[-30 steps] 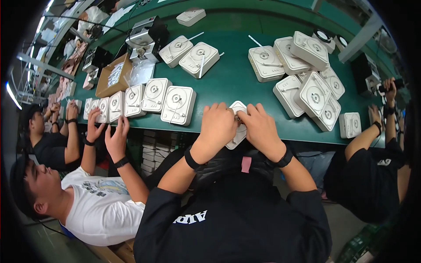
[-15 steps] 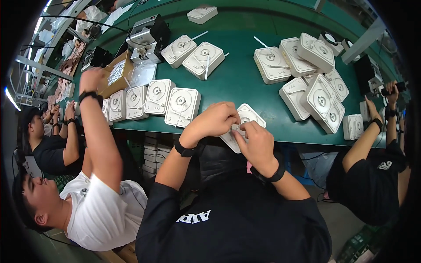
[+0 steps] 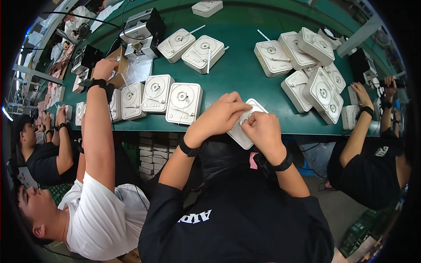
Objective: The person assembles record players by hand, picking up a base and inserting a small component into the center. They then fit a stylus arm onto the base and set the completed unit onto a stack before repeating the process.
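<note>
A white, record-player-shaped device lies slantwise at the near edge of the green table, in front of my body. My left hand reaches over its far left part, fingers bent and drawn together at the round disc. From the right, my right hand rests over the same device, thumb and forefinger pinched close to the left fingertips. Whatever is between the fingers is too small and covered to make out. Both hands hide most of the disc.
Several similar devices stand in a row at left, with a stacked pile at right. Beyond the row are a cardboard box, a clear plastic bag and a black-and-silver machine. A co-worker's arm reaches across at left.
My fingers have shifted slightly on the device, the right hand curling more. The co-worker's hand at left has moved lower, into the cardboard box. The view has tilted a little.
</note>
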`<state>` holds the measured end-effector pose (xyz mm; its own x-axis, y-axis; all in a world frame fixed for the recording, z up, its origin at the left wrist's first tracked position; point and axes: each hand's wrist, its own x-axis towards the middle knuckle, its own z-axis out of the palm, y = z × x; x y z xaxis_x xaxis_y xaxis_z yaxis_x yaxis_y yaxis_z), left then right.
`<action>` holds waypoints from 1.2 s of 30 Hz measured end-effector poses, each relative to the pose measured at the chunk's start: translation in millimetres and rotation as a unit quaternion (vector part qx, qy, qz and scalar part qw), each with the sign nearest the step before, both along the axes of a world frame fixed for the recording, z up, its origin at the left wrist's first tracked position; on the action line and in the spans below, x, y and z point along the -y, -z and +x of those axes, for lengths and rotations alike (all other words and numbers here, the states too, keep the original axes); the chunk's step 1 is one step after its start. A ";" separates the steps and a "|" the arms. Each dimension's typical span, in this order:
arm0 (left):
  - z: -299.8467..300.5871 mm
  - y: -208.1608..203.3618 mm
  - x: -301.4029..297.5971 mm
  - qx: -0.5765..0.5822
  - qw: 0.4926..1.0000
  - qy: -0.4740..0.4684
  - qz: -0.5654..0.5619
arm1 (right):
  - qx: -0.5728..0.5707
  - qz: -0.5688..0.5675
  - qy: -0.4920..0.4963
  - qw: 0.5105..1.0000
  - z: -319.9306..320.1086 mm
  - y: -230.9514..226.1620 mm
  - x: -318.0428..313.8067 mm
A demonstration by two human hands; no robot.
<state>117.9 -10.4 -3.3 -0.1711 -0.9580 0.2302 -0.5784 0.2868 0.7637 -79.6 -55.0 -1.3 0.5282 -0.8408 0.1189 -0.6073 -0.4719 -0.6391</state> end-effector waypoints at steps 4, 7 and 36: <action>6.2 11.7 -0.7 0.062 0.997 0.027 -0.034 | -0.014 0.003 -0.010 1.000 -1.4 -3.3 6.1; 6.5 9.9 -11.9 0.160 0.986 0.017 -0.045 | -0.023 -0.034 -0.031 0.999 -5.0 -9.3 19.2; 21.1 2.6 15.6 0.124 0.981 0.091 0.120 | -0.132 -0.038 0.012 0.990 10.6 -17.3 -2.0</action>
